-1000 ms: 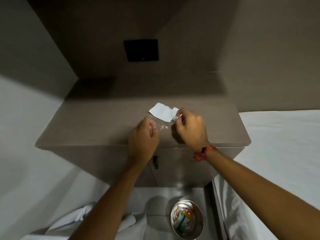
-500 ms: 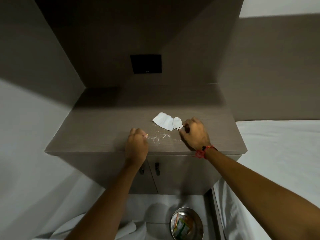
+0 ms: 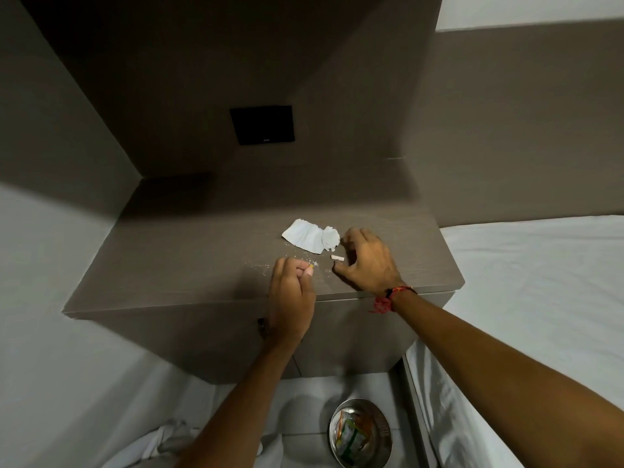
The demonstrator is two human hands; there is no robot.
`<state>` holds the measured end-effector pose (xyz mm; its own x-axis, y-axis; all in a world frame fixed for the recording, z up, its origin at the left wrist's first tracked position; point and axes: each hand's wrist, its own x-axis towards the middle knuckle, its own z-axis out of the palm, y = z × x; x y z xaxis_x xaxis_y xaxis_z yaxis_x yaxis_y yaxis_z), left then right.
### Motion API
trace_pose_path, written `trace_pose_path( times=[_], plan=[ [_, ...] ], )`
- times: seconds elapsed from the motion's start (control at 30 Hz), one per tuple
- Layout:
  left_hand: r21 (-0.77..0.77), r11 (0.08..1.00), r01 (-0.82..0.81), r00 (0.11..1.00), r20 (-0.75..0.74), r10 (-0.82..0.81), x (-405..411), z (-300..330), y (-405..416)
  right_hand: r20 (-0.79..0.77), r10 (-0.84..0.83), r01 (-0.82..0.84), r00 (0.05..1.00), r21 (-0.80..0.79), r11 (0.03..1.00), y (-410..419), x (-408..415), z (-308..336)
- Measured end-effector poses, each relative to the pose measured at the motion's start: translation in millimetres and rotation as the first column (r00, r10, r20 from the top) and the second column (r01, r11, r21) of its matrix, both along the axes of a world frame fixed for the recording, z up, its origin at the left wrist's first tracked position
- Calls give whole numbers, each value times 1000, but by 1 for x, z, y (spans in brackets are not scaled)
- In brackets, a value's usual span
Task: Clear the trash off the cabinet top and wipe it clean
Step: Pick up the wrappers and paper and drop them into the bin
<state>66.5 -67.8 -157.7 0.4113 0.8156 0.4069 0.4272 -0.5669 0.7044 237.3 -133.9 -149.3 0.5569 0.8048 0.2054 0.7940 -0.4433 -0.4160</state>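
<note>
A crumpled white paper (image 3: 309, 237) lies on the brown cabinet top (image 3: 189, 251), with a smaller torn wad at its right end. White crumbs (image 3: 266, 265) are scattered in front of it. A small pale scrap (image 3: 337, 257) lies between thumb and fingers of my right hand (image 3: 366, 265), which is spread open just over it and holds nothing. My left hand (image 3: 293, 292) is curled at the cabinet's front edge, fingertips pinched on a tiny scrap with a yellow tip.
A metal bin (image 3: 360, 430) with colourful wrappers inside stands on the floor below the cabinet. White bedding (image 3: 540, 298) lies to the right, a white cloth (image 3: 158, 444) on the floor at left. A black wall plate (image 3: 262, 125) sits above the cabinet.
My right hand has opened and let the pale scrap rest on the top, right of the paper. My left hand stayed at the front edge. The view has tilted up.
</note>
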Motion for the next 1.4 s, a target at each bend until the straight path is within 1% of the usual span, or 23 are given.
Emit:
trace_pose_path(
  times=[0.13,0.2,0.23,0.27,0.3,0.37,0.4,0.43,0.47,0.53,0.57,0.63,0.7,0.77,0.87,0.97,1.03,1.1,1.13,1.2,1.27,1.33,1.4],
  plan=[
    [-84,996,-4,999,36,7,6,0,-6,122,109,-103,986,-54,993,1,3,-4],
    [-281,959,26,996,94,1,10,1,-9,131,94,-90,987,-36,995,-1,2,-7],
    [-470,878,90,984,179,-5,11,2,-10,117,87,-85,989,-19,996,-2,1,-8],
    [-657,727,201,953,304,11,11,5,-12,78,85,-86,993,14,996,-4,0,-9],
    [-777,527,345,897,438,58,10,8,-14,-5,81,-80,997,77,994,-8,-4,-8],
    [-788,143,598,768,615,177,3,8,-20,-321,63,24,945,261,965,-17,-13,-7],
    [-740,3,673,722,657,216,0,5,-24,-527,74,132,846,343,930,-24,-18,-6],
    [-683,-99,723,684,690,237,-3,-1,-28,-729,137,252,671,398,882,-32,-25,-6],
    [-624,-171,762,646,718,258,-5,-10,-33,-859,263,361,439,437,824,-42,-32,-8],
    [-529,-259,808,588,752,298,-10,-31,-42,-848,529,531,-37,432,729,-67,-43,-21],
    [-505,-284,815,577,757,307,-12,-41,-46,-771,605,576,-200,406,709,-80,-48,-30],
    [-503,-335,797,598,737,314,-17,-71,-55,-631,673,612,-386,371,698,-105,-61,-61],
    [-521,-379,765,636,705,315,-25,-109,-66,-562,680,629,-471,327,706,-124,-74,-101],
    [-585,-398,706,705,629,327,-32,-149,-76,-575,631,632,-521,237,738,-140,-83,-146],
    [-781,-357,512,857,431,283,-39,-224,-94,-683,494,660,-538,24,751,-162,-92,-231],
    [-982,-138,131,987,116,108,-47,-305,-115,-864,139,665,-483,-258,701,-186,-105,-321],
    [-994,52,-92,995,-94,-22,-50,-358,-133,-893,-298,651,-338,-450,611,-201,-117,-379],
    [-962,186,-200,968,-223,-111,-54,-401,-149,-741,-666,628,-86,-559,541,-212,-128,-419],
    [-950,226,-215,958,-250,-140,-55,-421,-158,-661,-750,598,28,-590,543,-215,-132,-433],
    [-916,341,-210,921,-302,-245,-56,-450,-168,-604,-775,522,184,-608,598,-214,-136,-453],
    [-842,512,-170,861,-380,-338,-58,-466,-171,-560,-774,487,294,-609,626,-209,-140,-460],
    [-781,607,-148,865,-400,-303,-64,-463,-169,-489,-781,498,388,-601,625,-204,-143,-457],
    [-716,687,-123,901,-371,-225,-70,-442,-160,-485,-771,536,413,-555,636,-197,-143,-439]
  ],
)
